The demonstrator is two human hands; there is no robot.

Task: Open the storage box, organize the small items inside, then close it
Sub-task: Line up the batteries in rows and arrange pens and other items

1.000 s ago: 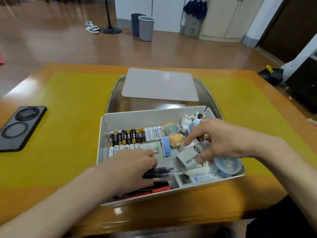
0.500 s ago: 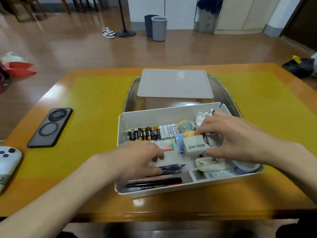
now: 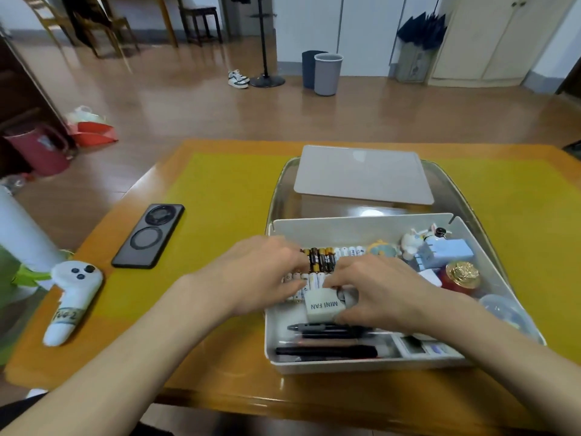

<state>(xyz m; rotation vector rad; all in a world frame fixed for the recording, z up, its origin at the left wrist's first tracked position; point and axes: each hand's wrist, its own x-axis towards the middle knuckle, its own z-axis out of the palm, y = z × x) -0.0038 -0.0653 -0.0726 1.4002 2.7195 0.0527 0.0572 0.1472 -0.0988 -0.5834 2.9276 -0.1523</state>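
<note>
The white storage box (image 3: pixel 361 365) stands uncovered on the table, its clear lid (image 3: pixel 364 173) lying flat just behind it. Inside are rows of batteries (image 3: pixel 323 258), black pens (image 3: pixel 327 350) along the front, small figurines (image 3: pixel 412 243), a pale blue box (image 3: pixel 446 253) and a red jar with a gold cap (image 3: pixel 462 273). My right hand (image 3: pixel 386 291) grips a white box marked MINI FAN (image 3: pixel 323 306) in the middle of the box. My left hand (image 3: pixel 257 272) lies on the batteries at the left, its fingers curled down over them.
A black phone (image 3: pixel 147 236) and a white game controller (image 3: pixel 74 297) lie on the yellow mat (image 3: pixel 220 215) to the left. A white roll (image 3: pixel 22 231) stands at the far left table edge. A clear round container (image 3: pixel 500 309) sits in the box's right corner.
My right hand has carried the MINI FAN box leftward and toward the front of the box. My left hand has shifted back from the pens onto the batteries. The view has swung left.
</note>
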